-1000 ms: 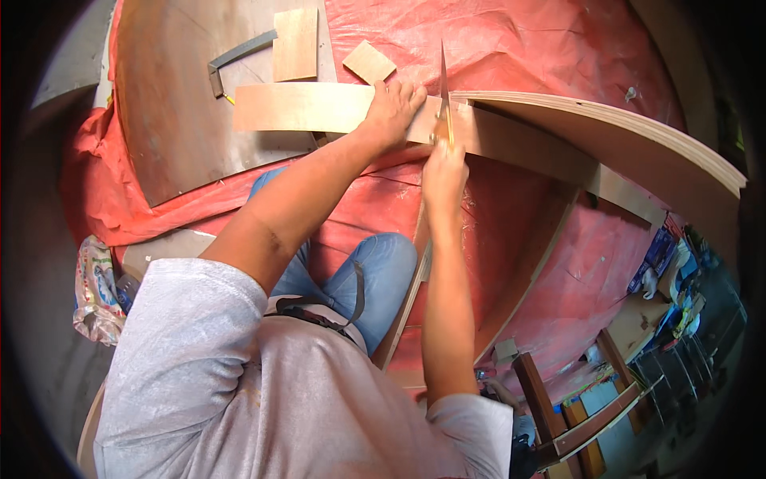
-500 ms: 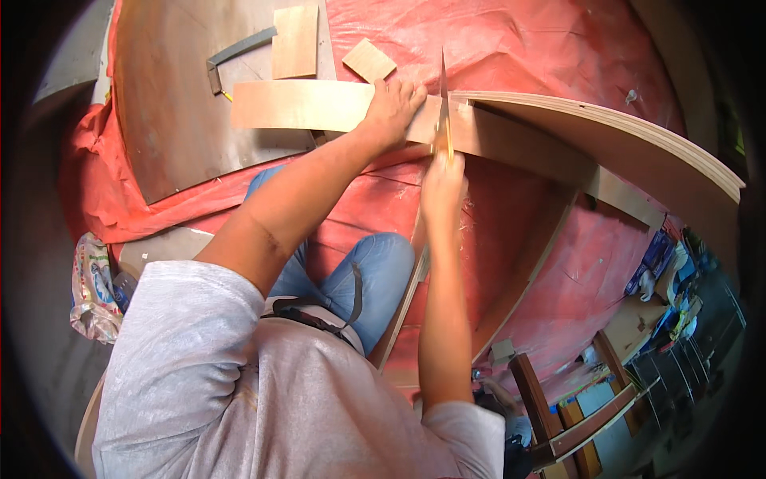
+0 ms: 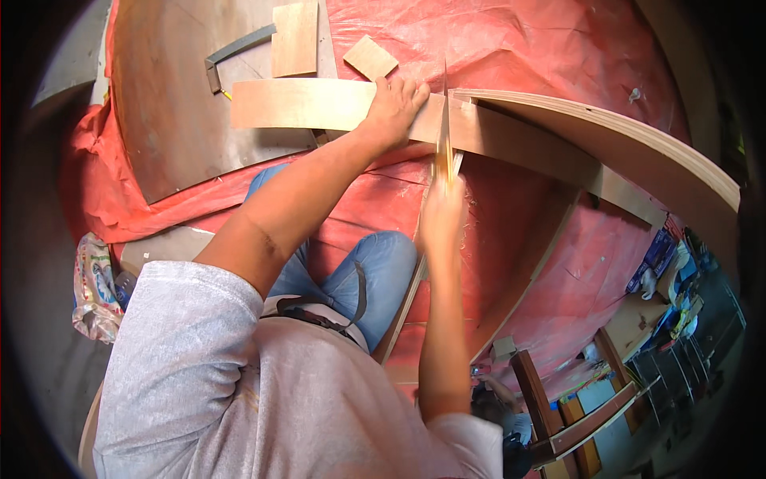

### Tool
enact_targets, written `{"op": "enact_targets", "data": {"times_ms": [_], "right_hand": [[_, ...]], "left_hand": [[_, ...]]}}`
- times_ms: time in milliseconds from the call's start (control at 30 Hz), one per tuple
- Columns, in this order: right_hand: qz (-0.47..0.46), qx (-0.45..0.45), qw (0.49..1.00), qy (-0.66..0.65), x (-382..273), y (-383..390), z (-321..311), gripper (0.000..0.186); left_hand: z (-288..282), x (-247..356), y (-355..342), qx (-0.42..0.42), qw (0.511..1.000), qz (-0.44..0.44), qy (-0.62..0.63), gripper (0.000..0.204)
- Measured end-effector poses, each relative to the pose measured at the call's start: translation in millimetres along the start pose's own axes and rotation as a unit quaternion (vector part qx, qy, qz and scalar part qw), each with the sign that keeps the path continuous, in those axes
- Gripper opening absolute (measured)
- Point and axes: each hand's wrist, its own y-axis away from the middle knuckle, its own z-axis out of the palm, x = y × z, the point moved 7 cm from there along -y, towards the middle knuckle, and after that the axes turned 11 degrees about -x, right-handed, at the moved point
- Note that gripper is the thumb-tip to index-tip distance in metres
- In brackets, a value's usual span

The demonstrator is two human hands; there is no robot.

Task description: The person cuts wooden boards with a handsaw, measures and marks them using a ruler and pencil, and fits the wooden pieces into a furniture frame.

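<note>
A handsaw stands across a pale plank, its thin blade pointing away from the person, with the tip beyond the plank's far edge and the yellow handle on the near side. The saw's long axis runs almost straight away from the body; the plank's runs left to right, so the two cross at roughly a right angle. The blade and handle are blurred, and how deep the teeth sit cannot be told.

The right hand, also blurred, has its fingers closed around the handle. The left hand bears on the plank just left of the blade, fingers bent toward the far edge; whether they grip underneath cannot be told.

Just right of the blade, a large plywood panel with a layered edge reaches off to the right. Beyond the plank's far edge lie a small squarish wood piece and, farther left, a rectangular piece. An angled tool with a grey arm lies beside the latter, on a broad brown board. A wrinkled red sheet spreads beneath. Nearer the body is a knee in blue jeans.
</note>
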Motion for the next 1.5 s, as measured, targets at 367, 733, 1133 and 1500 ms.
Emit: {"op": "enact_targets", "data": {"times_ms": [367, 733, 1133, 1500], "right_hand": [[0.073, -0.043, 0.996, 0.002, 22.4, 71.3, -16.5, 0.03], [-0.081, 0.06, 0.994, 0.047, 3.0, -62.7, 8.5, 0.03], [-0.086, 0.035, 0.996, 0.001, -16.4, -55.3, 3.6, 0.035], [0.041, -0.03, 0.998, -0.031, 24.8, 81.7, -7.7, 0.033]], "left_hand": [[4.7, 0.7, -1.7, 0.018, 1.0, -0.009, -0.02, 0.109], [-4.3, -0.5, 0.7, 0.021, 0.999, -0.016, -0.033, 0.093], [4.2, 2.5, 0.1, 0.012, 0.999, -0.009, -0.05, 0.114], [3.6, 3.6, 2.8, 0.063, 0.998, 0.009, -0.008, 0.111]]}}
